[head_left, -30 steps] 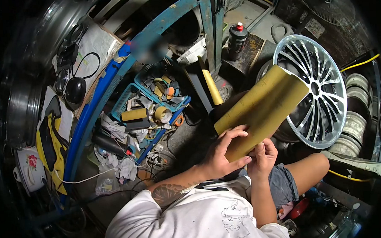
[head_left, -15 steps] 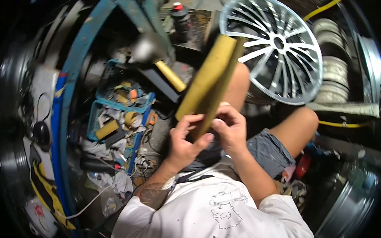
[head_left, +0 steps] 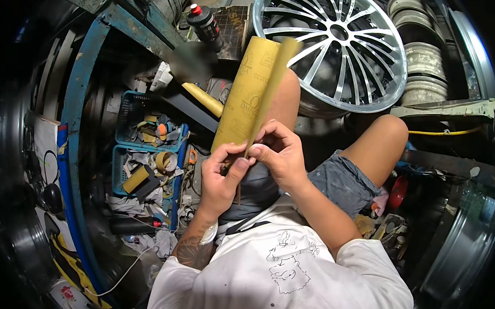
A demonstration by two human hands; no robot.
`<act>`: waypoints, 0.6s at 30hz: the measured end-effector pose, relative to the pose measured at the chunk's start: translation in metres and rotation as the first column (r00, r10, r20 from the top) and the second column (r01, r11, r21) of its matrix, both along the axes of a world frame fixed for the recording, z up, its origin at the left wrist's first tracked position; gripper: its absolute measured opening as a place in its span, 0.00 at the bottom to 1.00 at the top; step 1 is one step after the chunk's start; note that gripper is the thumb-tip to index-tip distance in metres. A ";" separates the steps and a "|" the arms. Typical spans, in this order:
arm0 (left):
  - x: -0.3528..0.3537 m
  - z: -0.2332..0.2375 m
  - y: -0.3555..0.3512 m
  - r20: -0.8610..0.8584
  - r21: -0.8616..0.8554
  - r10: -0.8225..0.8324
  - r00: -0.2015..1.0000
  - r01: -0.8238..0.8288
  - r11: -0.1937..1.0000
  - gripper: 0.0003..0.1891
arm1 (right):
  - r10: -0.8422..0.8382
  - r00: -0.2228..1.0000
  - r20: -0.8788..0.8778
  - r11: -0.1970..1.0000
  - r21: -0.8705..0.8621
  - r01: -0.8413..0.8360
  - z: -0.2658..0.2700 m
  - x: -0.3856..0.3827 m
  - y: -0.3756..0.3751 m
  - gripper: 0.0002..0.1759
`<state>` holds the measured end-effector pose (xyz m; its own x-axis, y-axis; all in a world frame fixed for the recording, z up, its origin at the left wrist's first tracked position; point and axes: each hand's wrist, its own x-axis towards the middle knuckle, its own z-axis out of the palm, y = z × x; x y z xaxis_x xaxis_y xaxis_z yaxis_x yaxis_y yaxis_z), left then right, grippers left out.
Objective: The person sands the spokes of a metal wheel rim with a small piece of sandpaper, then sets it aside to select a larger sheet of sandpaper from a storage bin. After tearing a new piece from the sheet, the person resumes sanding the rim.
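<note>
A sheet of sandpaper point(head_left: 239, 97) with a yellow printed back rises over my bent left knee, its right side folded or curled into a narrow upright strip. My left hand point(head_left: 223, 177) pinches its lower edge between thumb and fingers. Close beside it, my right hand point(head_left: 280, 156) grips the bottom of the folded strip, thumb and fingertips pressed together. The two hands almost touch. The sandpaper's lowest part is hidden behind my fingers.
A spoked alloy wheel point(head_left: 339, 32) lies beyond my knees, with stacked rims point(head_left: 423, 64) to its right. Blue baskets point(head_left: 122, 127) hold scraps at left, near a blue metal frame point(head_left: 84, 79). A red-capped bottle point(head_left: 206, 29) stands at the back. More yellow-backed sandpaper point(head_left: 203, 99) lies left of my knee.
The view has shifted, and the wheel and knees appear further left and higher. The sandpaper has turned so its printed back shows more broadly. Both hands still grip it, now closer together.
</note>
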<state>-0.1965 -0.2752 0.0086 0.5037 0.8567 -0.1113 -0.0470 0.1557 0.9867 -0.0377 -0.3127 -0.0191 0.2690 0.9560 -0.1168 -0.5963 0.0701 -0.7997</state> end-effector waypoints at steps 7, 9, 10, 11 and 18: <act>-0.002 0.000 0.006 -0.004 -0.059 -0.042 0.999 0.042 0.997 0.15 | -0.010 0.998 0.066 0.997 -0.076 0.015 0.004 0.000 0.002 0.11; -0.004 0.004 0.009 -0.026 -0.081 -0.074 0.997 0.072 0.994 0.15 | -0.014 0.997 0.070 0.997 -0.078 0.019 0.005 0.000 0.002 0.11; -0.005 0.006 0.010 -0.035 -0.092 -0.090 0.995 0.087 0.992 0.15 | -0.010 0.998 0.058 0.997 -0.075 0.014 0.006 0.000 0.003 0.12; -0.004 0.005 0.011 -0.001 -0.098 -0.090 0.996 0.090 0.991 0.15 | -0.005 0.999 0.047 0.997 -0.072 0.009 0.008 0.000 0.003 0.13; -0.013 -0.005 0.019 -0.011 -0.064 -0.160 0.987 0.159 0.985 0.16 | 0.032 0.998 0.054 0.998 -0.056 -0.029 0.000 0.003 -0.001 0.22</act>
<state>-0.2093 -0.2560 0.0035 0.6313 0.7563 -0.1717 -0.0006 0.2219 0.9751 -0.0343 -0.3135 -0.0191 0.2477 0.9563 -0.1552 -0.5523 0.0078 -0.8336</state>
